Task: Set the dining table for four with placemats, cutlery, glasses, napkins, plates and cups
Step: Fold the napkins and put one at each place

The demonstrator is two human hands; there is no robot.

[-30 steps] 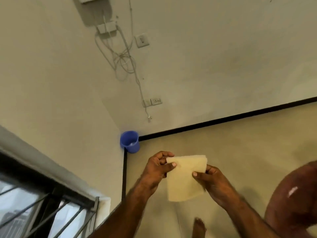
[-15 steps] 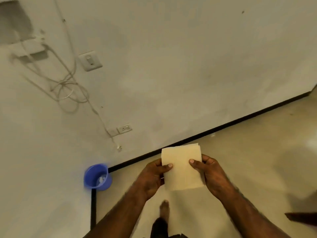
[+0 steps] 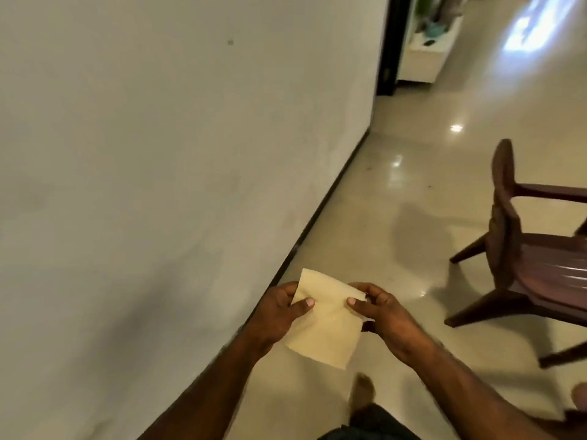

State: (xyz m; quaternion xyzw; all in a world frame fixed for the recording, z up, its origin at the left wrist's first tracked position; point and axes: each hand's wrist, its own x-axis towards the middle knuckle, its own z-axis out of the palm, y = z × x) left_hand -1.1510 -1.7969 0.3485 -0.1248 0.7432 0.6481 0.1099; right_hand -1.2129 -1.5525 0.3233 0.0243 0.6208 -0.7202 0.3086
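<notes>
Both hands pinch one cream napkin (image 3: 324, 325) in mid-air at about 6 o'clock: left hand (image 3: 279, 315) on its left edge, right hand (image 3: 381, 312) on its right. Flimsy (thumbs barely on), it could slip or crumple, and the brown chair (image 3: 521, 249) at 3 o'clock is a trip hazard.

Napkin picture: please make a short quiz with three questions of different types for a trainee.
1. True or false: only one hand holds the napkin.
2. What furniture stands at the right? A) sofa B) brown chair C) stool
3. Fill in: the person stands on a glossy ____, beside a wall.

Key: 1. False: the left hand and the right hand both pinch it. 2. B. 3. floor.
</notes>
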